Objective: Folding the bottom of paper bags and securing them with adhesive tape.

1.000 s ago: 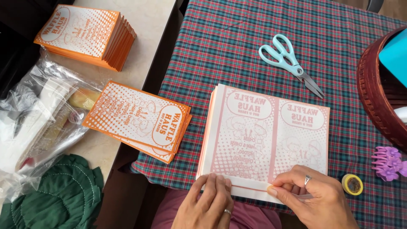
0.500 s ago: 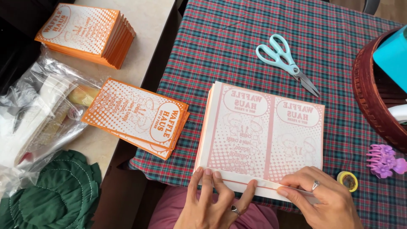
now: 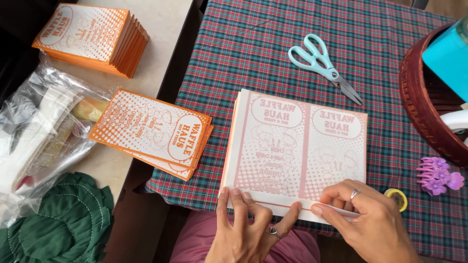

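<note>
A folded green cloth (image 3: pixel 58 221) and a crinkled clear plastic bag (image 3: pixel 41 131) are lying at the far left on the pale counter (image 3: pixel 161 53), beside two stacks of orange printed cards (image 3: pixel 92 36) (image 3: pixel 156 131), the nearer one overhanging the plaid tablecloth (image 3: pixel 253 53). On that cloth a stack of pink printed sheets (image 3: pixel 297 151) is sitting square to the person, its near edge under both hands. The left hand (image 3: pixel 248 229) is now lying flatter than a moment ago, fingers spread and pressing down on the bottom left corner, thumb stretched right along the edge. The right hand (image 3: pixel 368 221), ring showing, is pinching a narrow folded strip (image 3: pixel 312 207) at the bottom margin between thumb and fingertips, and it has slid a little toward the centre since the earlier views. Judging from this, a crease along the bottom edge is being pressed and run along. Pale blue scissors (image 3: pixel 324 65) are lying shut and untouched above the sheets. At right, a small yellow tape roll (image 3: pixel 397 198), a purple hair clip (image 3: pixel 438 175) and a dark red basket (image 3: pixel 429 112) are sitting well clear.
</note>
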